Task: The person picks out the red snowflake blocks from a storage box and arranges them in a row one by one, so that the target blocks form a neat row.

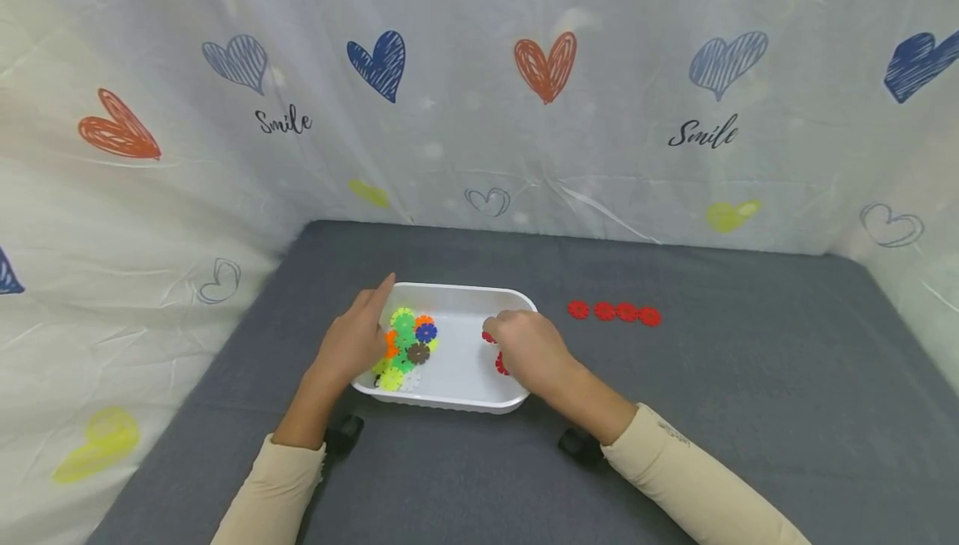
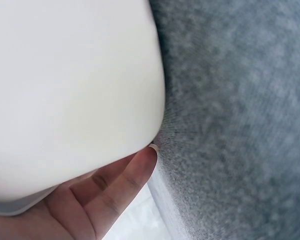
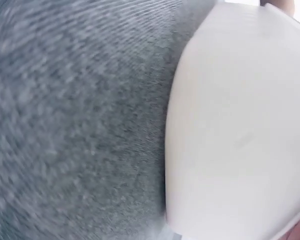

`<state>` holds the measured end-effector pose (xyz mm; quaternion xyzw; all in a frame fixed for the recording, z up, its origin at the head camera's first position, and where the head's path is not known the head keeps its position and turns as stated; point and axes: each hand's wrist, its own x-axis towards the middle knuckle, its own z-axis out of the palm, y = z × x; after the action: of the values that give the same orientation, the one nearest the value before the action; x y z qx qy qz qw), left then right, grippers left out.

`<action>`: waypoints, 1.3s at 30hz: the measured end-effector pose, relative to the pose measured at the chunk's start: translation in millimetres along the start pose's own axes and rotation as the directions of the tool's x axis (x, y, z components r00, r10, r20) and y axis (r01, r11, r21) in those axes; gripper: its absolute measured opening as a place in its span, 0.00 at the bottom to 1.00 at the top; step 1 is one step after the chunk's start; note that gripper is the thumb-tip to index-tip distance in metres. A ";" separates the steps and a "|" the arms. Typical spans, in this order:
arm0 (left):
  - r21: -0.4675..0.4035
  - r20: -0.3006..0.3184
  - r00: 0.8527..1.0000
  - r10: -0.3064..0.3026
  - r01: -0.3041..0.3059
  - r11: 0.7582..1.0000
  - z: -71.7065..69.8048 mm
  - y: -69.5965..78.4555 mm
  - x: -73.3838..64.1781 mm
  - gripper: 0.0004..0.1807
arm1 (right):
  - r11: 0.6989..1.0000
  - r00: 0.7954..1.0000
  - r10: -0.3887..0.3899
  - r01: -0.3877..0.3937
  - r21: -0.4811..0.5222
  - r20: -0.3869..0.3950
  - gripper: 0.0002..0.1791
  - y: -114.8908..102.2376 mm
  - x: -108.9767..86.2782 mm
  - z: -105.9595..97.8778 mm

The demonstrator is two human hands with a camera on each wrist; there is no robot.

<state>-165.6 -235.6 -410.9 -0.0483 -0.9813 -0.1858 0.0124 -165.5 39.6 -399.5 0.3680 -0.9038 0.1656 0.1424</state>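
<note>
The white plastic tray (image 1: 457, 402) has several colourful toothed plastic discs (image 1: 404, 341) heaped in its left half. My left hand (image 1: 352, 341) grips the tray's left end, one finger stretched along the far corner. In the left wrist view its fingers (image 2: 122, 187) lie against the outer wall of the tray (image 2: 80, 100). Over the right end reaches my right hand (image 1: 532, 352), fingers bent down and pinching a red toothed disc (image 1: 489, 336). Another red disc (image 1: 501, 364) shows beside that hand, partly covered by it. The right wrist view shows mostly the tray's outer wall (image 3: 235, 135).
To the right of the tray, a row of red discs (image 1: 626, 311) lies on the grey cloth-covered table (image 1: 734, 395). A pale curtain (image 1: 449, 146) printed with hearts hangs behind and at the sides.
</note>
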 end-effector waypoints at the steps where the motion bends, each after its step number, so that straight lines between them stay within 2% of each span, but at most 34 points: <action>1: -0.001 -0.001 1.000 0.001 -0.001 1.000 0.0 0.1 -0.1 0.41 | 1.000 1.000 0.008 -0.008 0.013 -0.006 0.12 0.7 -0.3 -0.7; 5: -0.007 0.001 1.000 -0.002 0.002 1.000 -0.7 0.8 -0.7 0.41 | 0.998 0.997 0.040 -0.036 0.055 -0.059 0.14 2.8 -1.4 -5.2; 10: -0.007 0.008 1.000 -0.014 0.014 1.000 -1.4 0.9 -0.4 0.41 | 0.991 0.987 0.063 -0.044 0.126 -0.151 0.09 6.6 -3.9 -11.7; 14: -0.005 0.009 1.000 -0.013 0.013 1.000 -1.8 1.0 0.3 0.41 | 0.983 0.979 0.075 -0.040 0.182 -0.190 0.08 11.2 -6.6 -15.7; 28: -0.006 0.010 1.000 -0.010 0.010 1.000 -1.8 0.5 -0.5 0.41 | 0.950 0.962 0.190 -0.130 0.285 -0.196 0.08 31.3 -15.9 -38.0; 39: -0.010 0.010 1.000 -0.016 0.016 1.000 -0.8 0.3 0.3 0.41 | 0.927 0.937 0.298 -0.239 0.287 -0.182 0.07 58.0 -33.5 -54.5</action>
<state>-165.9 -235.5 -410.0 -0.0417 -0.9808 -0.1905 0.0056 -176.4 121.4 -374.2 0.2346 -0.8945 0.3412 0.1688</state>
